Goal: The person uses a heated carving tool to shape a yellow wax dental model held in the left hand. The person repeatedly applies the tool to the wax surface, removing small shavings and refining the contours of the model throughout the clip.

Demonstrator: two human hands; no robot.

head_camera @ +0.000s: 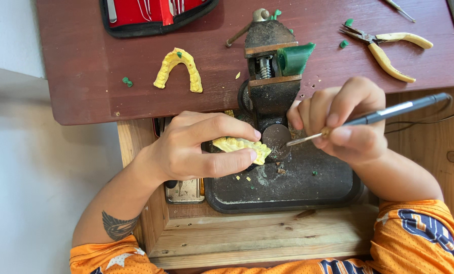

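- While the left hand (194,149) pinches a yellow dental cast (241,147) between thumb and forefinger, the cast pokes out past its fingertips toward the right hand, its toothed edge up.
- Left grasp: fingers curled over the cast's top, thumb underneath; only the cast's right part shows, the rest is hidden inside the hand.
- Right hand (341,122) is closed around a dark pen-like tool (389,111), held like a pencil; the handle runs up and away to the right past the knuckles, with a thin cable trailing from its end.
- Tool's metal tip (295,142) points left from the right fingertips, near the cast's end; I cannot tell if it touches.
- Between the two hands: a round dark peg (276,142) of a small bench vise (270,71), with the cast's end lying at the peg's left edge.
- Below both hands: a dark tray (308,187) with yellow crumbs and dust.
- Beyond the left hand, on the reddish tabletop (85,76): a second yellow arch-shaped cast (179,68), well apart.
- Beyond the right hand: a green wax block (294,58) in the vise jaws; farther off, yellow-handled pliers (387,48).
- At the far edge, past the left hand: a red instrument case (156,12).
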